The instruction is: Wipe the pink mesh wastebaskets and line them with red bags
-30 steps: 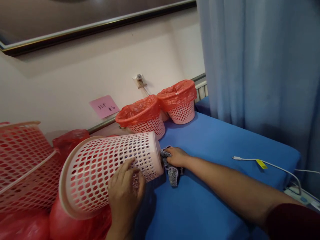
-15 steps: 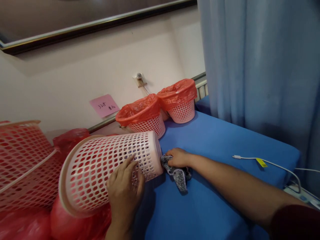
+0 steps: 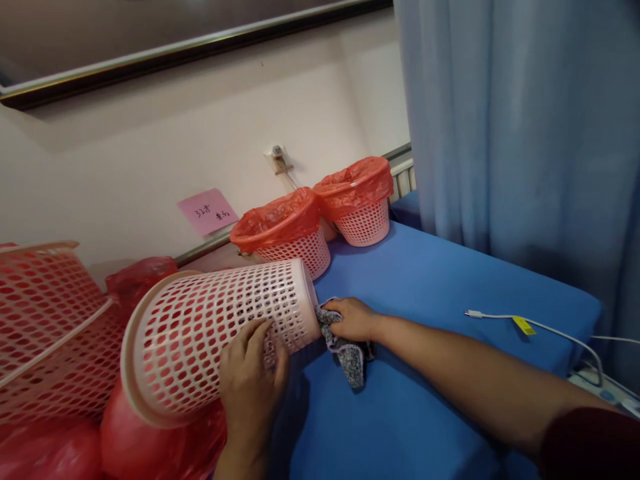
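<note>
A pale pink perforated plastic wastebasket lies on its side, its base turned to the right. My left hand holds it by the near side, fingers bent against the lattice and thumb apart. In my right hand is a grey speckled cloth, closed in the fingers and pressed to the edge of the basket's base. Part of the cloth hangs down onto the blue surface. The base's face is mostly hidden from this side.
Two pink baskets with red liners, a nearer one and a farther one, stand by the wall. At left are another basket and red plastic bags. A white cable lies at right, near a blue curtain.
The basket has turned slightly and its base has shifted a little left. My right hand and the cloth have moved slightly left with it. My left hand stays against the basket.
</note>
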`<state>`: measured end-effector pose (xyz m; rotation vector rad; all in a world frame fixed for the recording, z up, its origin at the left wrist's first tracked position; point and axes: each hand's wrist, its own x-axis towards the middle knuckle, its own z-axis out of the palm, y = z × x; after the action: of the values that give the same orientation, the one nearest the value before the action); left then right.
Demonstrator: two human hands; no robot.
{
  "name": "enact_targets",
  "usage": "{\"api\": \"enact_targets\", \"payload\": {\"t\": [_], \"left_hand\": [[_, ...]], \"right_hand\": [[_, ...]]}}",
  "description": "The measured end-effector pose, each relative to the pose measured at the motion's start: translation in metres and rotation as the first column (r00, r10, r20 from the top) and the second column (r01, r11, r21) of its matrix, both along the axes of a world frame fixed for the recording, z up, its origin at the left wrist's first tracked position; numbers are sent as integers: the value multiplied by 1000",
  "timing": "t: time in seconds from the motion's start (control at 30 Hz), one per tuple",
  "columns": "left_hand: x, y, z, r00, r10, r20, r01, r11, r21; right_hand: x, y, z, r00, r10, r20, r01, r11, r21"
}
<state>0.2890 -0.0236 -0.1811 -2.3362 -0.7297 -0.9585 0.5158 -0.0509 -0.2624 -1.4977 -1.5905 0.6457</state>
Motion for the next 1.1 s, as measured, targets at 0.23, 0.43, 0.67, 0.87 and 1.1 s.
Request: {"api": "enact_targets", "payload": {"t": [0.23, 0.43, 0.67, 0.87, 1.1], "left_hand": [[-8, 2, 3, 986, 163, 27, -163, 986, -23], [-6, 2, 3, 986, 169, 4, -169, 985, 20], [-7, 7, 0, 981, 196, 13, -196, 980, 16], [-6, 10, -4, 968, 250, -22, -250, 968, 4], [-4, 9, -7, 969, 247, 31, -247, 969, -2]], "right_hand": [[0, -5, 3, 999, 26, 47, -26, 1000, -11], [-1, -3, -2, 998, 30, 57, -30, 1000, -1], [-1, -1, -5, 999, 13, 36, -13, 1000, 7], [-2, 2, -5, 999, -33, -29, 36, 995, 92], [-3, 4, -9, 996, -20, -88, 36, 983, 182]]}}
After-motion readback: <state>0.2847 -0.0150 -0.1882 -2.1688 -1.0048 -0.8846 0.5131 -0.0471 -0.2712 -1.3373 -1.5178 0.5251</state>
